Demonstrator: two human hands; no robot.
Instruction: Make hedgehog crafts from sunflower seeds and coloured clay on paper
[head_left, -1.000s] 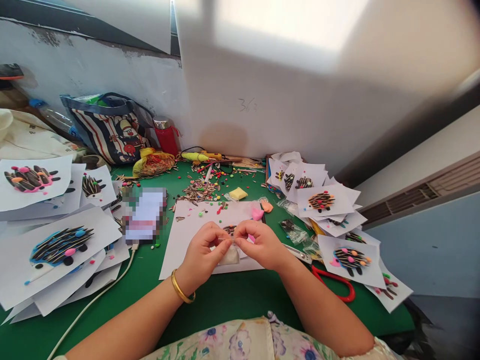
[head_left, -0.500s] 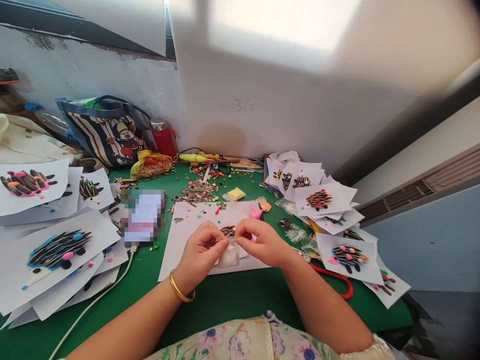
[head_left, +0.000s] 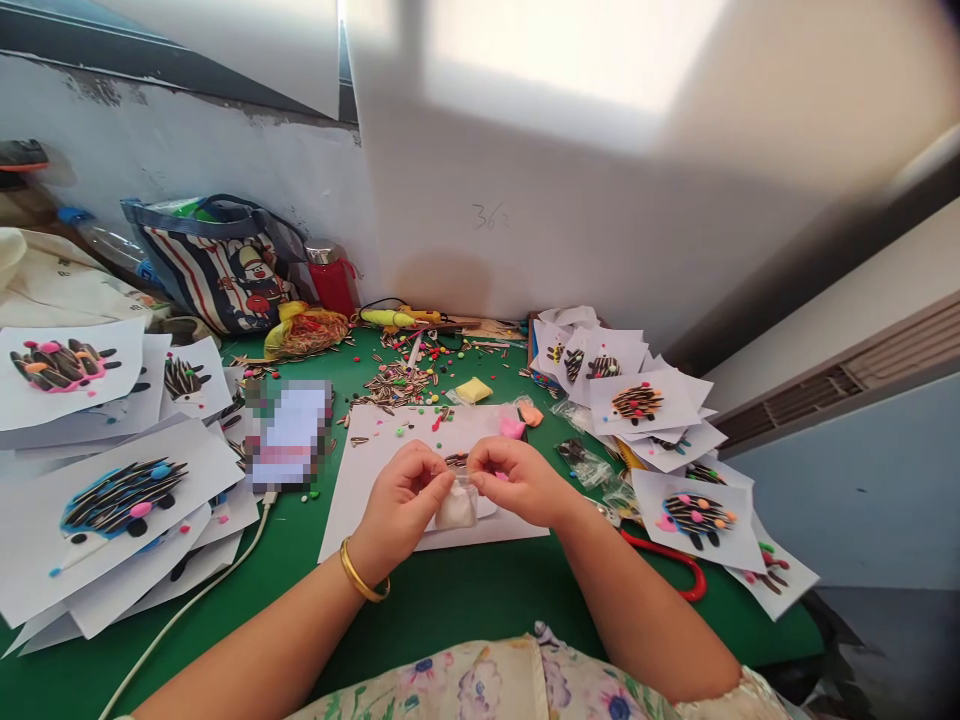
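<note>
Between my two hands hangs a small clear plastic bag [head_left: 457,508] with a soft white lump inside, likely modelling clay. My left hand [head_left: 405,500] pinches its top edge from the left, and my right hand [head_left: 517,482] pinches the same edge from the right. Both sets of fingers are closed. Beneath lies a white paper sheet [head_left: 360,520], where a dark seed-covered piece [head_left: 456,460] shows in part behind my fingers. A pink clay lump [head_left: 511,428] and an orange clay lump [head_left: 530,412] rest near the sheet's far right corner.
Stacks of seed hedgehog pictures stand left [head_left: 127,500] and right [head_left: 690,515]. A phone [head_left: 289,435] with a white cable lies left of the sheet. Red-handled scissors [head_left: 675,565] lie at right. Striped seeds [head_left: 397,383], a yellow clay packet [head_left: 473,390] and a red bottle [head_left: 330,280] are farther back.
My hands stay nearly in place, still pinching the bag's top; the fingertips have shifted slightly along it. The whole view has moved a little.
</note>
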